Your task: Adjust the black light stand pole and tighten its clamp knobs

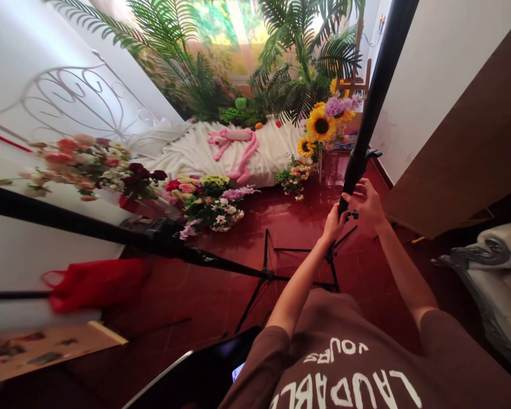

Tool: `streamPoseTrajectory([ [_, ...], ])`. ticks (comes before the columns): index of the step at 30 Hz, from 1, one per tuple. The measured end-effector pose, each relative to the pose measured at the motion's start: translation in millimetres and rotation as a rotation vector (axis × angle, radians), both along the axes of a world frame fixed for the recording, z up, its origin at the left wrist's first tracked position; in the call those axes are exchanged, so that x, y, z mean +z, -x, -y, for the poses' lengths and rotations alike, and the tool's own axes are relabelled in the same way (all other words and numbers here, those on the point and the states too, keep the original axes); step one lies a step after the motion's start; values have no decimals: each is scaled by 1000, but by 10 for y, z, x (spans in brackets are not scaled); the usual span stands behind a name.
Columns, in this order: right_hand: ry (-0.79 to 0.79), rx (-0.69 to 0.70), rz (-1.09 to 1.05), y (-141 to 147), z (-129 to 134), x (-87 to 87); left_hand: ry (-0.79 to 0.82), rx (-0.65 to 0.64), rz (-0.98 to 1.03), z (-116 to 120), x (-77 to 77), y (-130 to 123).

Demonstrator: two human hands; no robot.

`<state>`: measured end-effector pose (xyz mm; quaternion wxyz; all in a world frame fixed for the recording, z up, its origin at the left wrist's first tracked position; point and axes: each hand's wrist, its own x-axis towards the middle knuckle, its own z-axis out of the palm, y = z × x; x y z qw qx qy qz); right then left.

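Observation:
A black light-stand pole (371, 108) slants up from the floor on my right. My left hand (334, 224) is wrapped round its lower section, just under a collar with a clamp lever. A small black knob (352, 215) sticks out of the pole beside that hand. At the right side of the pole is my right hand (368, 202), with its fingers bent but apart and the thumb close to the tube. Whether those fingertips touch the pole, I cannot tell. The stand's thin tripod legs (333, 267) show below my hands.
A second black stand (162, 241) crosses the left side, its legs spread on the red floor (238, 250). Ahead are artificial flowers (213, 207), sunflowers (321, 125) and a pink plush toy (238, 136) on white cloth (183, 147). Wrapped rolls (500, 255) lie at right.

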<state>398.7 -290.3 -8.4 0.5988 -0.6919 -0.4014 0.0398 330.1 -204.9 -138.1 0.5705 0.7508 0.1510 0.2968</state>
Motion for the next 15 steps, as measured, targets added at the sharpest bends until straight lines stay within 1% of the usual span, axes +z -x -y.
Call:
streamPoseTrajectory([
  [2,51,27,51,-8,202,-151,-3,-9,27,-4,-13,-4],
  [5,193,31,139,-19,444,-430,-5,-18,57,-4,-11,-10],
  [7,262,25,180,-18,537,-607,-1,-16,57,-2,-2,-12],
  [9,277,21,194,-7,580,-740,3,-13,52,0,1,-13],
  [12,253,9,194,21,576,-823,-6,-4,55,0,-7,-15],
  [15,243,-10,201,48,487,-755,-25,8,67,-5,-25,-24],
])
